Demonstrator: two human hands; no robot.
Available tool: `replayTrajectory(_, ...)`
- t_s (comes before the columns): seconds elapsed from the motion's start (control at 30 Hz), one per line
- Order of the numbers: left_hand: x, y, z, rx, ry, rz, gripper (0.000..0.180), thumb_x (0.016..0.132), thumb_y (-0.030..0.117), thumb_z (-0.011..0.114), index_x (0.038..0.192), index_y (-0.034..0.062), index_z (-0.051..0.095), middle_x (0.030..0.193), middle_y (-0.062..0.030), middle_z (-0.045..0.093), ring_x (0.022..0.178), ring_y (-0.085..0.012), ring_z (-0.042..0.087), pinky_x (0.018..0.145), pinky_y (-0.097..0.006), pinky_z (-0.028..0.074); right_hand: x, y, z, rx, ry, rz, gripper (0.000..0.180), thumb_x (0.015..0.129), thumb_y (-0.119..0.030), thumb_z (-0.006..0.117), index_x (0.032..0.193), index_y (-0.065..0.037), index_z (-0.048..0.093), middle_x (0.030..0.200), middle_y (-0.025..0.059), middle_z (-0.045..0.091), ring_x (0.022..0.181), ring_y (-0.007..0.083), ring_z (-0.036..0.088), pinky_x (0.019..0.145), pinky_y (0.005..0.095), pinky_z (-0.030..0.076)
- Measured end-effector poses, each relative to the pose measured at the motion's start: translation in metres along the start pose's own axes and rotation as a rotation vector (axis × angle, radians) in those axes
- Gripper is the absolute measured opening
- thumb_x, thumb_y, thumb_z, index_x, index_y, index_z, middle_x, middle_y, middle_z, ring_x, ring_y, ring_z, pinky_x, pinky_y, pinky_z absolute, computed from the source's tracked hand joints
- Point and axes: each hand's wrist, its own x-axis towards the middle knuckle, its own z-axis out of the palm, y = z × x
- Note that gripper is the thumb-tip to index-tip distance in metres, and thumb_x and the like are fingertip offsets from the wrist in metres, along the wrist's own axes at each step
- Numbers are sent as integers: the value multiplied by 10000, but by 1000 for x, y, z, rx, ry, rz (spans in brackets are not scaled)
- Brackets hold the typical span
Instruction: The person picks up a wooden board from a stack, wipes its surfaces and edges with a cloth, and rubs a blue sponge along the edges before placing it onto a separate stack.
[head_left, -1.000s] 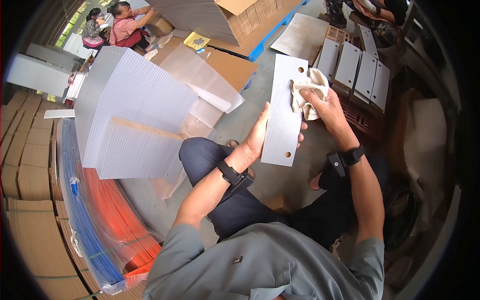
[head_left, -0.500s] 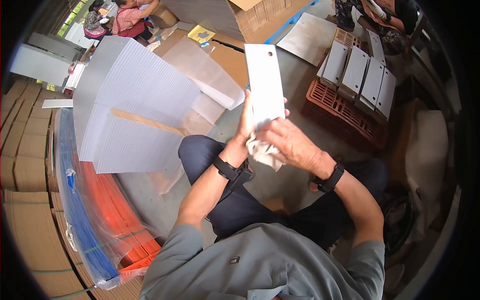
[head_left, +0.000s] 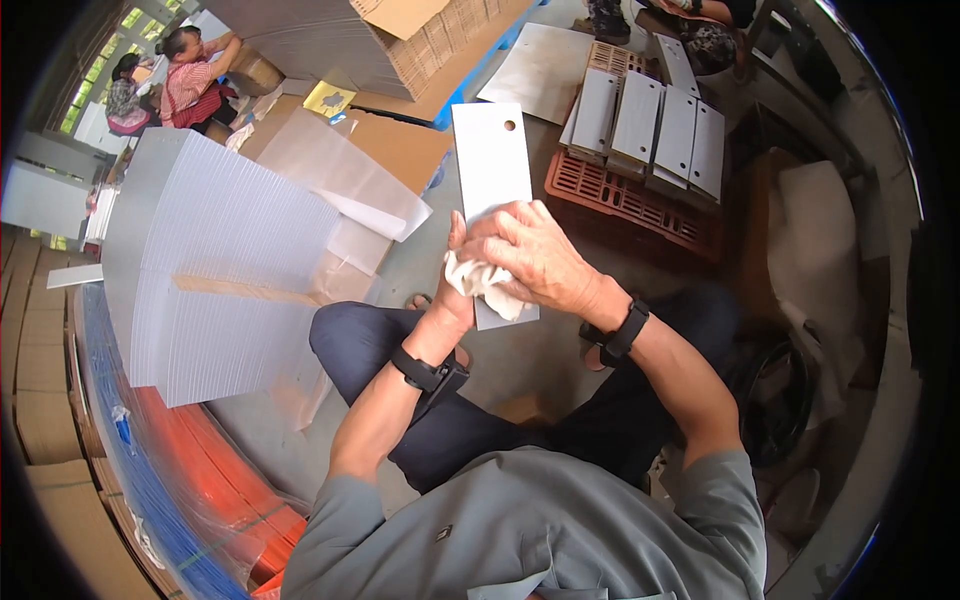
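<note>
A white rectangular panel (head_left: pixel 490 160) with one round hole near its far corner stands out in front of me, above my knees. My left hand (head_left: pixel 452 290) grips it along its left edge, the thumb showing beside the face and the other fingers hidden behind. Bunched in my right hand (head_left: pixel 530 255) is a cream cloth (head_left: pixel 485 283), pressed on the panel's face about halfway down. The panel's near end shows below the cloth.
Several similar white panels (head_left: pixel 635 120) lean on an orange plastic crate (head_left: pixel 620 203) at the far right. At left stands a big stack of grey-white boards (head_left: pixel 230 250) beside orange (head_left: pixel 200 450) and blue wrapped strips. Co-workers (head_left: pixel 190 85) sit at the far left; another's arm shows far right.
My right hand and the cloth have moved up the panel from its near end, which now shows. The whole view has shifted a little.
</note>
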Motion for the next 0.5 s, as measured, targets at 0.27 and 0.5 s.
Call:
replayTrajectory(0.27, -26, -45, 12, 195, -108, -270, 884, 978, 776, 248, 1471, 66, 432, 1261, -165, 628, 968, -291, 705, 788, -446, 605, -3, 77, -36, -366, 488, 437, 371, 775, -187, 801, 1112, -130, 656, 1083, 61, 608, 1006, 299, 554, 845, 413, 443)
replayTrajectory(0.5, -5, -12, -10, -160, 221, -93, 870, 982, 760, 263, 1472, 62, 430, 1293, -179, 624, 1036, -332, 680, 861, -496, 590, -24, -8, 21, 235, -12, 54, 390, 718, -115, 780, 1082, -127, 640, 1061, 50, 586, 1005, 270, 557, 874, 391, 460)
